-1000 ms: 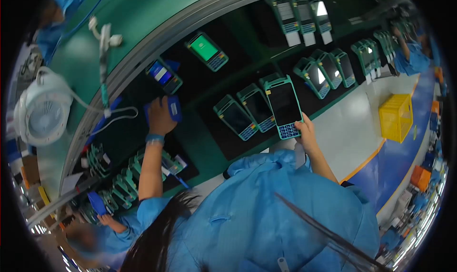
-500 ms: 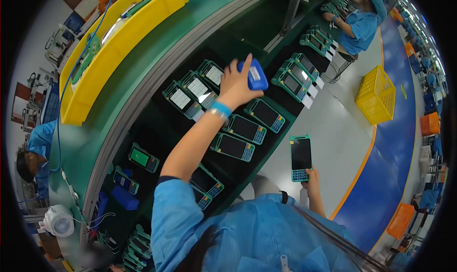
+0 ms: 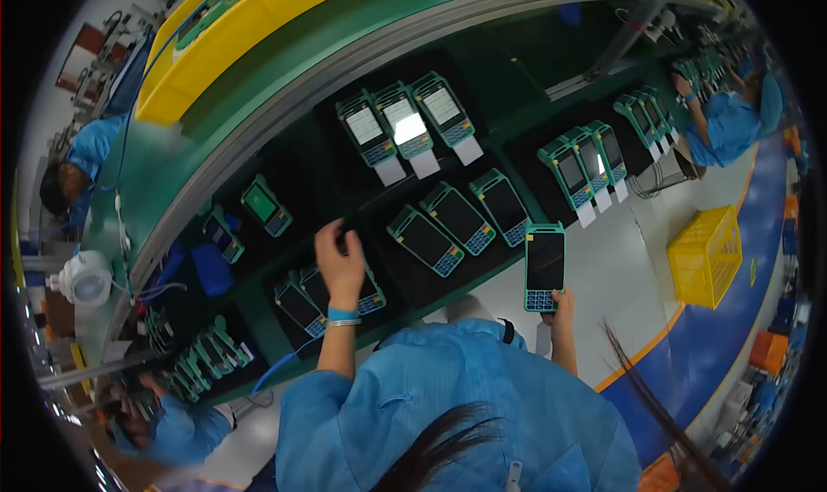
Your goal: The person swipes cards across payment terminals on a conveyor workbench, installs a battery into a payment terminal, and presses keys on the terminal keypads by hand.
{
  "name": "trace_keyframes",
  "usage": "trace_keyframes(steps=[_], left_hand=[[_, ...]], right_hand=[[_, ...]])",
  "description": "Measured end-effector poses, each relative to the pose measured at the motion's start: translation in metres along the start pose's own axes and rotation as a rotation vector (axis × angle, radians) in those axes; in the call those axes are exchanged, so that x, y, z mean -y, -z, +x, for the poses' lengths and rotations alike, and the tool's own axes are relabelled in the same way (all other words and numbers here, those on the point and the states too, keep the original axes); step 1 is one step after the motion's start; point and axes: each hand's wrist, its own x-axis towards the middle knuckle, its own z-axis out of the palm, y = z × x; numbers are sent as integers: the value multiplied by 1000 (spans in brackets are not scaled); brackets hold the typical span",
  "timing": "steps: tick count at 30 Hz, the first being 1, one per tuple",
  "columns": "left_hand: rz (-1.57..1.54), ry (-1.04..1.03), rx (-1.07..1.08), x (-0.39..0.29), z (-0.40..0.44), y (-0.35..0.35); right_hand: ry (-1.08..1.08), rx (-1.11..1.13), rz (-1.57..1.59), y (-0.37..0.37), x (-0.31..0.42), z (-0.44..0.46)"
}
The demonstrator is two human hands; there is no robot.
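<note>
A blue block lies toward the left end of the table. The left hand, loosely open and seemingly empty, hovers over terminals along the near edge. Three dark-screened terminals follow rightward. Beyond that edge, a held terminal stays face-up, its keypad end gripped by the right hand.

Single head-worn view, wide and round, looking forward and down at bench, close
</note>
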Motion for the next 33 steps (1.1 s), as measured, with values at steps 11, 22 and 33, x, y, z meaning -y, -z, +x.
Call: trace_keyframes(steps=[11, 22, 33], left_hand=[[358, 604, -102, 272, -124, 112], [524, 508, -128, 321, -132, 147], [105, 695, -139, 300, -141, 178]], right_hand=[[-22, 653, -168, -134, 1, -9], [-14, 680, -252, -168, -41, -41], [-76, 591, -414, -230, -100, -63]])
